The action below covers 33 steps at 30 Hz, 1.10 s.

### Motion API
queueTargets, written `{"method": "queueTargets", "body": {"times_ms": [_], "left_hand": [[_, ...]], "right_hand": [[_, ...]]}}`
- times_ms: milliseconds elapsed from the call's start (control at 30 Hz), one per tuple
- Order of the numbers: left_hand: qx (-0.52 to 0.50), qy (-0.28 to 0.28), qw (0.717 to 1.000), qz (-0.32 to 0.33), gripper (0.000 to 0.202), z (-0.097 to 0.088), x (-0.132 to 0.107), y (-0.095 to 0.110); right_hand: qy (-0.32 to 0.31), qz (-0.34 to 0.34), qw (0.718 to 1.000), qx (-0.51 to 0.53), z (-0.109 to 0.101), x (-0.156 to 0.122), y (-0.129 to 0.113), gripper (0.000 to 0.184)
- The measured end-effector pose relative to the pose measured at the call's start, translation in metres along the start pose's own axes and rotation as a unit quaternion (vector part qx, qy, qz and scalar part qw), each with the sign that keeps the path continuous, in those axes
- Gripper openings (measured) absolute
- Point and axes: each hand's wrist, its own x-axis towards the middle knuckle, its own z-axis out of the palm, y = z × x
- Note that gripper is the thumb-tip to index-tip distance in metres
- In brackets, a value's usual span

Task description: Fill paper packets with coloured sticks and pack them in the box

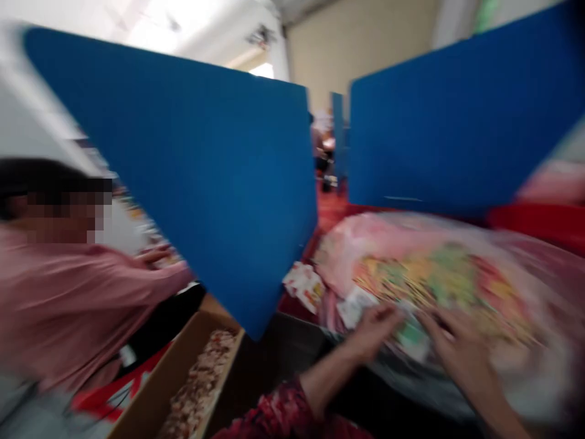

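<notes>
Right now the left hand (372, 332) and right hand (457, 347) are spreading across a bulging clear plastic bag (448, 286) of colourful packets, blur hiding whether either is grasping, while two loose packets (304, 286) are lying beside it and a cardboard box (173, 372) is holding something blurred.

two hands (425, 335), one plastic bag (448, 286), two blue dividers (192, 183) (one co-worker (68, 305) too)

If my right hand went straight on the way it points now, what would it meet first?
Probably the big clear bag of colorful packets, right in front of the right hand, perhaps already touching it; blur hides the depth.
</notes>
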Motion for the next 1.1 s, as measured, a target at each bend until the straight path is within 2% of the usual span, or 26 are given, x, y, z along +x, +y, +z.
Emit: {"method": "queueTargets", "body": {"times_ms": [33, 100, 167, 267, 500, 667, 833, 900, 1000, 1033, 1100], "left_hand": [[-0.001, -0.014, 1.0, 0.001, 0.056, 0.001, 0.002, -0.005], [0.009, -0.072, 0.997, -0.03, 0.054, -0.003, 0.015, -0.012], [0.014, -0.081, 0.995, -0.06, 0.05, -0.006, 0.029, -0.019], [0.017, -0.083, 0.994, -0.075, 0.048, -0.006, 0.038, -0.028], [0.025, -0.128, 0.982, -0.138, 0.062, 0.005, 0.041, -0.034], [0.054, -0.135, 0.984, -0.105, 0.052, 0.011, 0.047, -0.043], [0.11, -0.166, 0.974, -0.111, 0.048, 0.006, 0.046, -0.052], [0.161, -0.143, 0.973, -0.083, 0.047, -0.003, 0.049, -0.051], [0.274, -0.053, 0.96, 0.015, 0.039, -0.029, 0.057, -0.042], [0.323, -0.02, 0.945, 0.051, 0.037, -0.041, 0.059, -0.037], [0.434, 0.034, 0.893, 0.115, 0.033, -0.065, 0.061, -0.029]], "right_hand": [[0.009, 0.043, 0.999, -0.011, -0.017, -0.015, 0.003, 0.036], [0.009, 0.119, 0.993, 0.008, -0.035, -0.034, 0.008, 0.033], [0.0, 0.176, 0.983, 0.061, -0.037, -0.038, 0.014, 0.029], [0.026, 0.236, 0.966, 0.102, -0.035, -0.037, 0.026, 0.027], [0.071, 0.273, 0.953, 0.113, -0.052, -0.036, 0.037, 0.027], [0.051, 0.286, 0.949, 0.121, -0.048, -0.041, 0.041, 0.029], [0.05, 0.283, 0.953, 0.098, -0.047, -0.052, 0.052, 0.027], [0.075, 0.283, 0.954, 0.062, -0.058, -0.052, 0.064, 0.026], [0.116, 0.292, 0.949, -0.016, -0.081, -0.049, 0.089, 0.025], [0.124, 0.297, 0.946, -0.037, -0.088, -0.049, 0.097, 0.024], [0.129, 0.301, 0.942, -0.071, -0.098, -0.048, 0.113, 0.023]]}}
